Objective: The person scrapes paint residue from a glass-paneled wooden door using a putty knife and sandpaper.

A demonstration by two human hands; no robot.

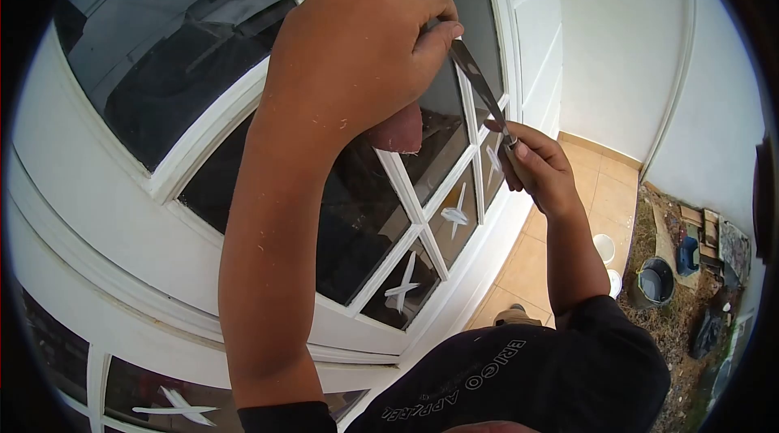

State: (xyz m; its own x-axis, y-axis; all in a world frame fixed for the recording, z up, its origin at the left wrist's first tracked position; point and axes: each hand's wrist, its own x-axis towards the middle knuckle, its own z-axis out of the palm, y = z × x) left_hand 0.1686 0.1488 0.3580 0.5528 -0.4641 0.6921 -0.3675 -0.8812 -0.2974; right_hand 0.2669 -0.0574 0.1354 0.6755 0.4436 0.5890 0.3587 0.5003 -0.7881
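My left hand (365, 43) is raised in front of a white-framed glass window (422, 214), its fingers closed. A reddish piece of sandpaper (398, 133) with a frayed edge sticks out below its palm. Thumb and fingertips of this hand meet the wide end of a scraper's metal blade (480, 80). Lower and to the right, my right hand (535, 163) is shut around the scraper's handle (511, 149). The blade slants up from it toward the left hand, in front of the window bars. Pale specks of dust dot the left forearm.
White crosses (401, 290) mark several lower panes. Below right lies a tiled floor (596, 193) beside a white wall (625, 43). White containers (604, 249), a dark bucket (654, 282) and a blue container (688, 255) stand near rubble and dry ground.
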